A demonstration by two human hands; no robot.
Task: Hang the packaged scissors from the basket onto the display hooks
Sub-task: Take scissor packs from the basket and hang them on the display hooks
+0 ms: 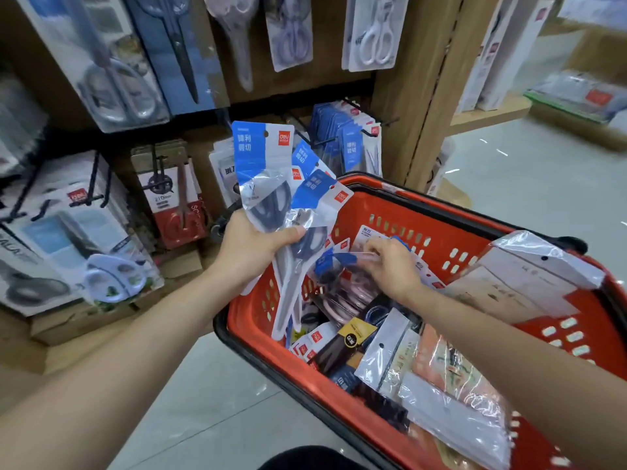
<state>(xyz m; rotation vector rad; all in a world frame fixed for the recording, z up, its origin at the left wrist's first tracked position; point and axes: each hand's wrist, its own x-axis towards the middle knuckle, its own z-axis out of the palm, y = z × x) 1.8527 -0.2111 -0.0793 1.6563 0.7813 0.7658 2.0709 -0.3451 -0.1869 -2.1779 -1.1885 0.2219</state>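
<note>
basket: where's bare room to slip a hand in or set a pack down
In the basket only the far red wall shows bare, between the right hand and the big clear pack; the bottom is crowded. Grey floor lies free between the basket's rim and the shelf base.

I see a shop aisle. A brown wooden display panel fills the back and ends at a lighter wooden upright post on the right. Past the post a wooden side shelf juts out, with tall white boxes standing on it. A low wooden plinth runs along the display's foot, lower left. The floor is pale grey glossy tile, with small white light glints near the post. Lighting is bright and even. The far right is blurred.
</note>
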